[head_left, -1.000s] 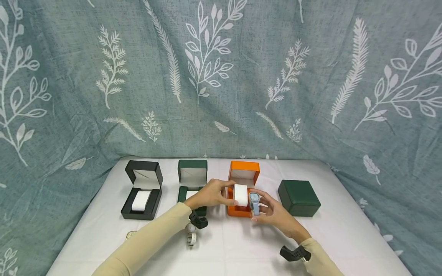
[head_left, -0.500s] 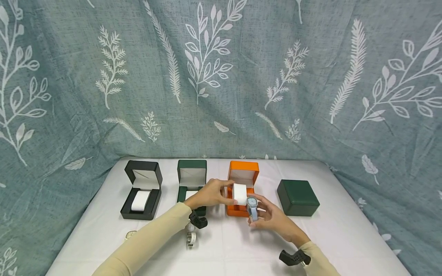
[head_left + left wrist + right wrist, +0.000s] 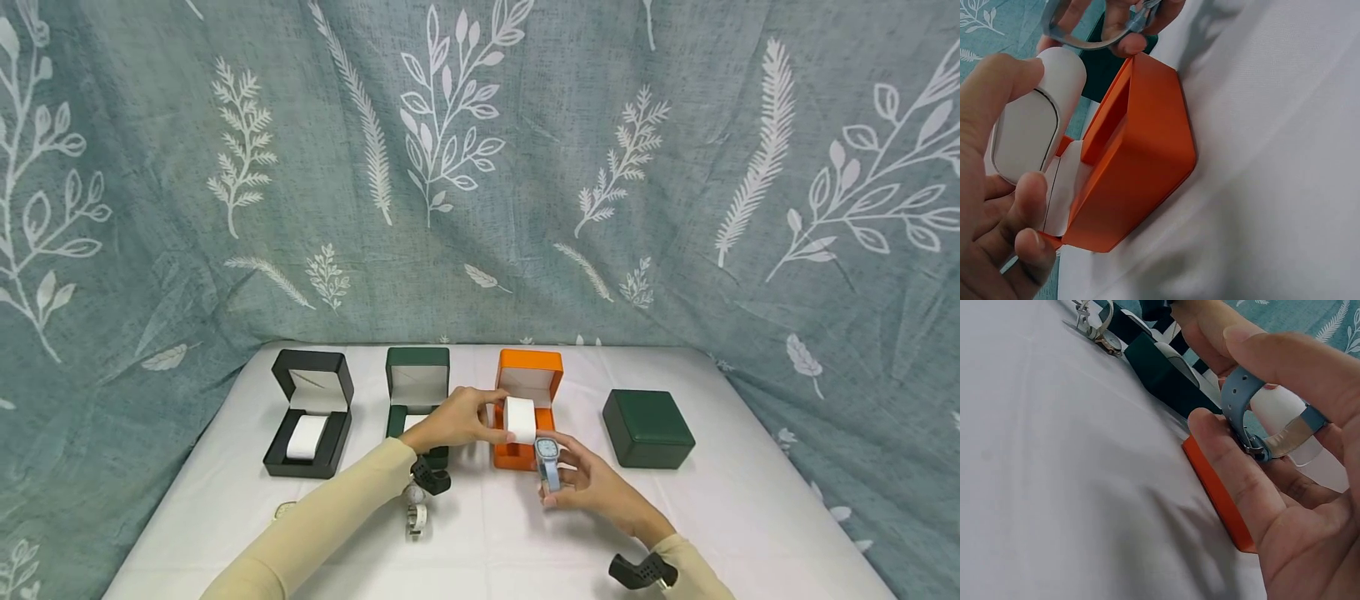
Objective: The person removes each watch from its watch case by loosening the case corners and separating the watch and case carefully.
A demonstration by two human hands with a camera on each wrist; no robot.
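My left hand (image 3: 459, 421) grips a white watch cushion (image 3: 521, 419) by its ends, thumb on one side and fingers on the other. It is held over an open orange watch box (image 3: 530, 367), whose lid stands up at the back. My right hand (image 3: 592, 485) holds a wristwatch (image 3: 548, 460) with a light blue strap and square face, just right of the cushion and nearer me. In the right wrist view the strap (image 3: 1236, 394) is buckled into a loop, with the cushion seen through it. The orange box's tray (image 3: 1147, 162) shows below the cushion in the left wrist view.
An open black watch box (image 3: 307, 425) with a white cushion stands at the left. Beside it, an open green box (image 3: 417, 358) is partly hidden by my left hand. A closed green box (image 3: 648, 427) sits at the right. Watches (image 3: 416, 518) lie near my left sleeve.
My right hand has drawn the blue watch slightly left and toward me, to the cushion's lower right. My left hand keeps the cushion over the orange box, nearly still.
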